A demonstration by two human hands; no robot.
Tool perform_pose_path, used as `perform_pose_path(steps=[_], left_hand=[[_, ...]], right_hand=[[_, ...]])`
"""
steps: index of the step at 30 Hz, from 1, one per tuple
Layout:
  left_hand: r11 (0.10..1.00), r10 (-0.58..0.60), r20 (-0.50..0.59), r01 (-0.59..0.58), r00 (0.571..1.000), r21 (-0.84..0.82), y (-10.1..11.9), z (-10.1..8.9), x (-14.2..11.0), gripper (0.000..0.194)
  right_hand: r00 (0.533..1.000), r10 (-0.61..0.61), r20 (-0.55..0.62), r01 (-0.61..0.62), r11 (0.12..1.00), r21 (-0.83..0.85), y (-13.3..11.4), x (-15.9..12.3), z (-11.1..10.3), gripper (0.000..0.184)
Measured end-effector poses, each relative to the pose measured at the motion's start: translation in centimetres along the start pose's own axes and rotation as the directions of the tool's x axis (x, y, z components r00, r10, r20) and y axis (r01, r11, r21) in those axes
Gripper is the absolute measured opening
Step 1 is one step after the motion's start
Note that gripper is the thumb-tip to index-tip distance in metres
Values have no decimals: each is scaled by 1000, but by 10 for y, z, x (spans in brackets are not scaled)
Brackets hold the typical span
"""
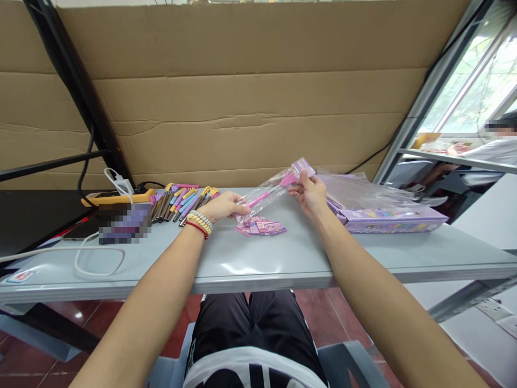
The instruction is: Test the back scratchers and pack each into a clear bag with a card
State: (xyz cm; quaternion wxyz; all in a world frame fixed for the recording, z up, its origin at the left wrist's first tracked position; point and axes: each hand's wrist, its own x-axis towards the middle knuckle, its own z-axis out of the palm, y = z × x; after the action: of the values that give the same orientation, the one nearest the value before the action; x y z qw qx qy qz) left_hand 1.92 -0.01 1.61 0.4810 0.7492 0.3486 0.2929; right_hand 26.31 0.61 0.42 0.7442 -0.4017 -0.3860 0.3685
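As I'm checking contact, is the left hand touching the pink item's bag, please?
Touching: the head view shows the left hand pinching one end of the bag.

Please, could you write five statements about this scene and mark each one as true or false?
1. The left hand and the right hand both hold the clear bag. True.
2. Nothing is inside the bag. False: a pink object shows through it.
3. Pink cards lie on the table, left of the purple box. True.
4. The right hand is inside the box. False: it grips one end of the bag.
5. Bracelets circle the left wrist. True.
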Motion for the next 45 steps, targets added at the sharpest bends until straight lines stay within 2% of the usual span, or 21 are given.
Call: perform_pose_path(steps=[3,5,6,8,10,13,15,17,20,26,32,39,42,45], left_hand=[[998,35,-127,-41,991,-43,-6,2,6,25],[995,31,-213,-49,976,-83,-9,5,9,23],[993,21,-240,-47,971,-105,-10,7,10,22],[986,-7,-264,-37,965,-164,-11,12,11,23],[971,-36,-268,-30,963,-238,-11,16,12,27],[947,-36,-270,-54,962,-318,-14,21,14,32],[941,-14,-253,-73,967,-331,-16,23,15,33],[942,1,-215,-73,977,-328,-18,24,16,34],[946,18,-172,-73,985,-316,-22,25,17,36],[956,56,-135,-92,989,-277,-27,26,21,41],[963,56,-43,-66,997,-263,-17,28,14,48],[954,27,56,-9,998,-299,-5,34,7,49],[948,29,99,4,995,-317,-2,36,5,46],[954,62,127,-22,990,-299,-1,36,5,46]], right_hand=[[997,-55,59,65,981,-181,4,-6,0,68],[975,-134,180,188,924,-334,8,-14,1,67],[948,-165,273,267,880,-394,10,-18,3,62],[857,-178,484,421,783,-458,12,-29,7,48],[738,-134,661,538,707,-458,13,-40,13,35],[575,-71,815,640,660,-394,13,-51,21,23],[507,-67,860,687,634,-356,14,-53,23,21],[484,-73,872,715,608,-346,16,-52,23,20],[507,-93,857,728,578,-368,20,-49,22,18],[616,-86,783,698,519,-492,21,-48,26,28],[666,-73,742,669,498,-551,18,-49,25,39],[774,-13,632,601,328,-729,18,-50,22,53],[796,-33,605,589,276,-760,17,-51,22,50],[796,-61,602,593,276,-756,17,-50,22,45]])
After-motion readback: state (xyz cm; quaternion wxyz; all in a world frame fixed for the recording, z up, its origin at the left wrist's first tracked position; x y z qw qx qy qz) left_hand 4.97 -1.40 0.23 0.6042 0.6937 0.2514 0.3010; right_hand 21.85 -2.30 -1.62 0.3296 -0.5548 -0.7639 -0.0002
